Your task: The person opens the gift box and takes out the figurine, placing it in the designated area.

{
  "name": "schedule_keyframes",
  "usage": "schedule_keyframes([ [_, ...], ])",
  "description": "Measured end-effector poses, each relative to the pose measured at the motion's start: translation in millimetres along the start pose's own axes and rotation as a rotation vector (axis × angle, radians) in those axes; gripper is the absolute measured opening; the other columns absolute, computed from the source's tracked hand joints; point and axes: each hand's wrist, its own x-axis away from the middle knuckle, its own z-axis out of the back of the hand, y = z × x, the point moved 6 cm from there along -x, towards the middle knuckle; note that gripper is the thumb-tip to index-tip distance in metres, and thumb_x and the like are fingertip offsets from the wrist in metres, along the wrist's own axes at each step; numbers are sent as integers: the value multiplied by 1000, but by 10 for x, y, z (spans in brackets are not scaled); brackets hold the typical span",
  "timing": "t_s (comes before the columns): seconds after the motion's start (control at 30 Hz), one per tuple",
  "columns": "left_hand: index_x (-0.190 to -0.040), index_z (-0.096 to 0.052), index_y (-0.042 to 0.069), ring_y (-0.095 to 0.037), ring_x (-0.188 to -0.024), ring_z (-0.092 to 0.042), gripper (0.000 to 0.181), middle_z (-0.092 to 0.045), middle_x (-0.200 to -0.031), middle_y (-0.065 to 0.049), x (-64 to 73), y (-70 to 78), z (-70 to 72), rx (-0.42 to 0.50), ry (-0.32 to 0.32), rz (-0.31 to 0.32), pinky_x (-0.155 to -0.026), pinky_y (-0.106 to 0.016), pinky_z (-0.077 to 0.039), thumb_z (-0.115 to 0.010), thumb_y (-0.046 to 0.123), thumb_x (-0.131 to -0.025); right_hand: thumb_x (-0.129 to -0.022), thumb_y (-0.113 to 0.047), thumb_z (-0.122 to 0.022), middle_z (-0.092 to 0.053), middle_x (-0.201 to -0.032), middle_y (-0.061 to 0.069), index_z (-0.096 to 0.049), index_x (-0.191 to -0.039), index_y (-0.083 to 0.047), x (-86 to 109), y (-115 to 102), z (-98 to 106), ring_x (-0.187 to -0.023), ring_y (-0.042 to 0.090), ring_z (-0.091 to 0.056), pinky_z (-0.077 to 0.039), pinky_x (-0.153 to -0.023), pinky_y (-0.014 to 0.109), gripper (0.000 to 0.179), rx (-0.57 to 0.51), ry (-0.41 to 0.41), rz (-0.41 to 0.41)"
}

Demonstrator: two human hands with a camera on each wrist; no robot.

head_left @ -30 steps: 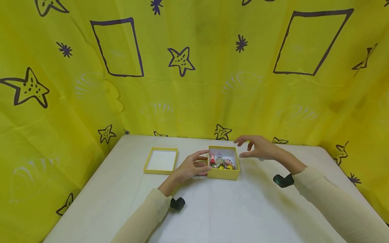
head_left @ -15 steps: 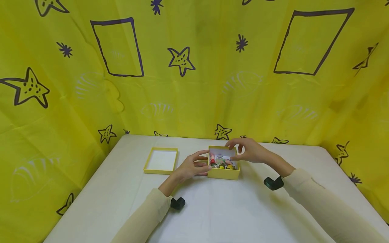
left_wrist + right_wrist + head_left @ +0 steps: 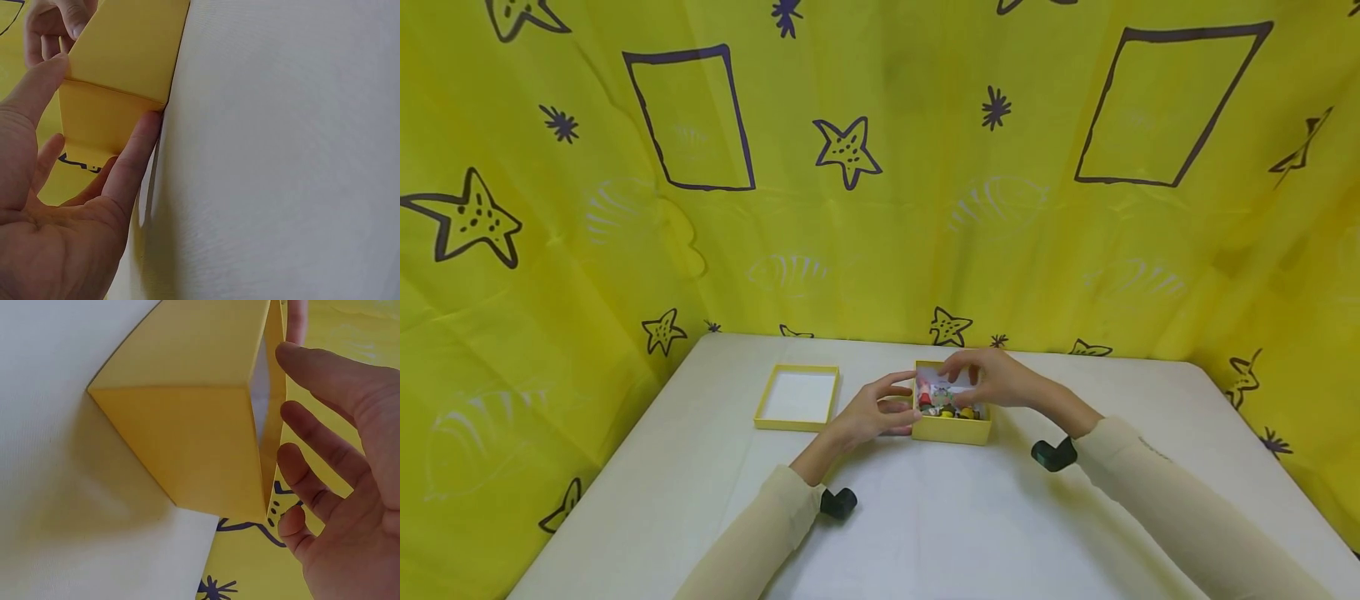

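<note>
Box [image 3: 951, 431] could tip if the right hand [image 3: 997, 379], loosely spread and empty, snags it. The left hand [image 3: 867, 413], outstretched, merely touches its side.

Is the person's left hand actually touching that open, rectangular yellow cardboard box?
Touching: in the left wrist view, one fingertip of the left hand meets the rectangular yellow cardboard box at its lower corner.

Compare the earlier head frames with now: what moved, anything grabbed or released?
The right hand moved left and slightly down in the head view, from beside the yellow box to over its opening, above the small toy figures. No grab or release is visible. Unchanged: the left hand touching the box's left side, the box itself, and the shallow lid on the table.
</note>
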Motion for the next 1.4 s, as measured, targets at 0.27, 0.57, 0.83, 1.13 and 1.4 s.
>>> schedule_keyframes([
  [0.27, -154, -47, 24, -26, -118, -60, 70, -50, -145, -17, 13, -12, 10, -6, 6, -5, -87, -40, -62, -78, 10, -93, -88, -15, -83, -72, -104, 7, -72, -122, -7, -83, -27, -155, -86, 24, -60, -55, -70, 28, 37, -1, -86, 36],
  [0.57, -154, -48, 24, -26, -117, -62, 69, -49, -146, -18, 2, -9, 11, 3, -1, -11, -86, -40, -63, -77, 10, -93, -88, -11, -82, -71, -105, 12, -73, -117, -8, -132, -67, -253, -76, 18, -61, -57, -66, 26, 31, -9, -161, 89],
  [0.83, -154, -47, 23, -26, -117, -62, 69, -49, -146, -18, -4, -17, 9, -12, -4, -18, -86, -40, -63, -77, 11, -93, -89, -10, -81, -69, -100, 9, -74, -115, -10, -170, -66, -326, -77, 20, -59, -55, -67, 25, 26, -6, -200, 79],
  [1.13, -155, -46, 23, -25, -116, -62, 70, -48, -147, -18, 0, -6, 4, -12, -10, -17, -85, -41, -63, -77, 10, -93, -90, -10, -80, -69, -99, 2, -76, -113, -12, -191, -46, -374, -76, 16, -57, -53, -65, 24, 23, 18, -212, 65],
  [1.4, -156, -46, 22, -24, -116, -62, 71, -48, -147, -18, 5, 1, 5, -29, -3, -17, -86, -40, -63, -77, 10, -93, -90, -9, -80, -68, -97, 2, -77, -108, -13, -192, -47, -385, -77, 16, -56, -54, -66, 23, 18, 9, -214, 57],
])
